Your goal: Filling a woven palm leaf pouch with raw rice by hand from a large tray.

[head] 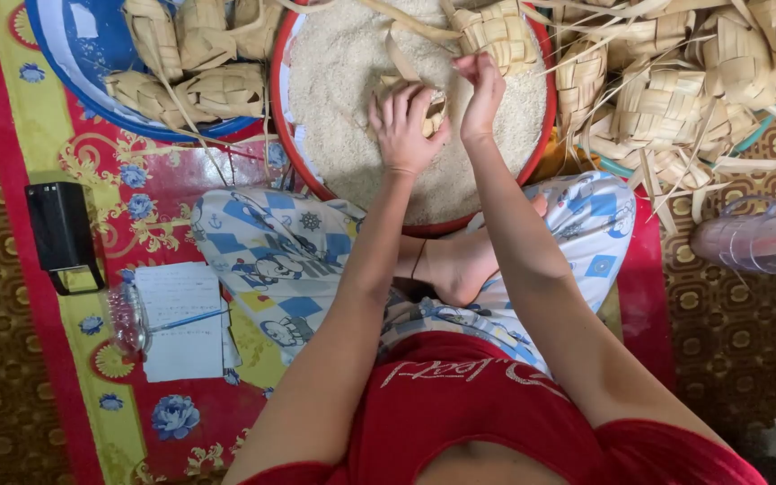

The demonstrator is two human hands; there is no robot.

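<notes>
My left hand (403, 124) grips a woven palm-leaf pouch (435, 111) over a red-rimmed basin (291, 144) full of white rice (343, 81). Just to its right, my right hand (481, 94) has its fingertips pinched together above the pouch's opening, among loose leaf strips. Another woven pouch (498, 34) lies on the rice at the far side of the basin.
A blue basin (69, 67) with several woven pouches sits at far left. A heap of empty pouches (675, 90) lies at far right. On the patterned mat (136, 180) are a black box (60, 235), a notepad with pen (181, 319) and a glass (126, 319). A clear plastic jug (756, 241) lies right.
</notes>
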